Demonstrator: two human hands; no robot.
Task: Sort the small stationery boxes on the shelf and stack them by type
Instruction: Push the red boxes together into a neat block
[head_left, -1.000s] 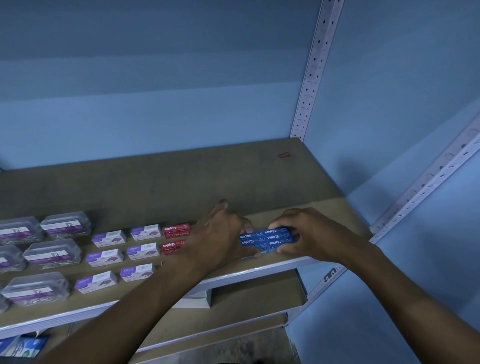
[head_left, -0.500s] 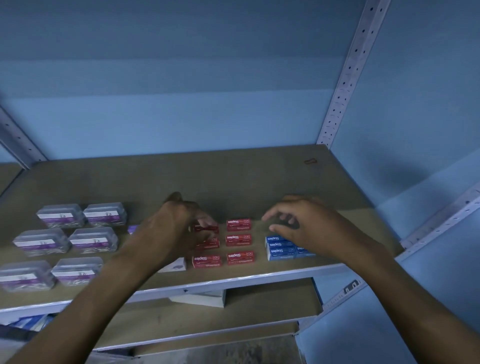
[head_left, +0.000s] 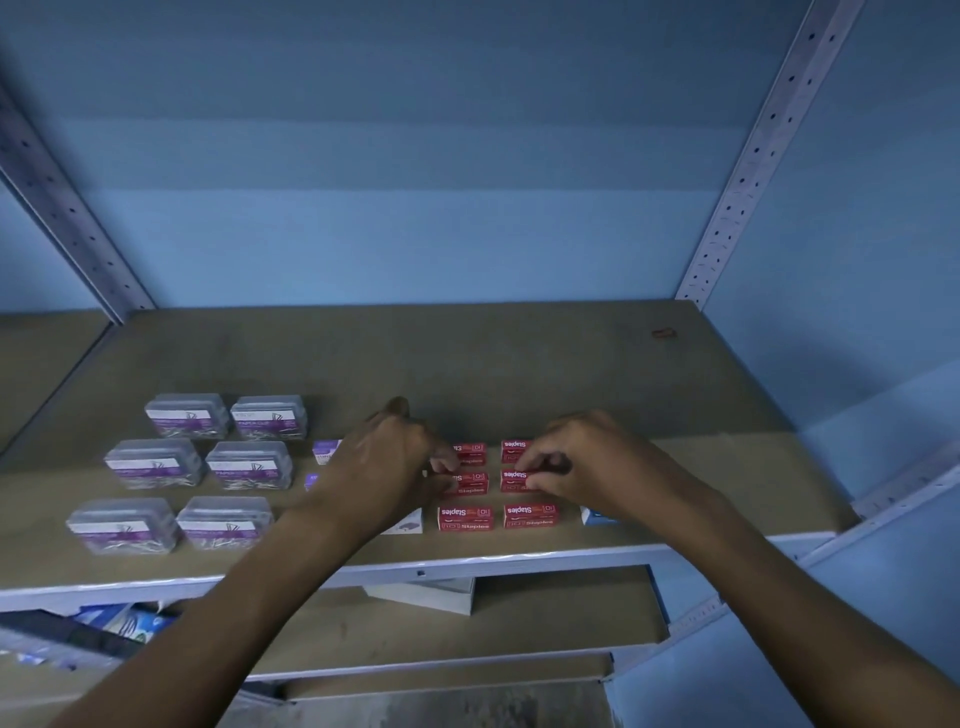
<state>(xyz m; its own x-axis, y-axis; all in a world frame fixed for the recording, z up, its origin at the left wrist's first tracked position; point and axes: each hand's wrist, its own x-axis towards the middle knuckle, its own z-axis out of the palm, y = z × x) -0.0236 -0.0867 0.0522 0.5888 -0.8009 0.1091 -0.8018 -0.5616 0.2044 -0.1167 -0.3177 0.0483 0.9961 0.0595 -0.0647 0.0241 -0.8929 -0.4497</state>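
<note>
Red staples boxes (head_left: 464, 518) lie on the brown shelf (head_left: 519, 364) in two columns of three rows. My left hand (head_left: 389, 467) pinches the left end of the middle-left red box (head_left: 471, 483). At the middle-right red box (head_left: 513, 480), my right hand (head_left: 587, 462) pinches the right end with curled fingers. A blue staples box (head_left: 594, 516) peeks out under my right wrist. Purple-and-white boxes (head_left: 325, 451) are mostly hidden behind my left hand.
Several clear plastic paper-clip cases (head_left: 244, 465) stand in two columns at the left of the shelf. A small red clip (head_left: 662, 333) lies at the back right. A white box (head_left: 431, 592) sits on the lower shelf. Perforated metal uprights (head_left: 748, 171) frame the bay.
Both hands let go of the blue boxes, moved left to the red boxes and now pinch the middle row. The view has shifted left.
</note>
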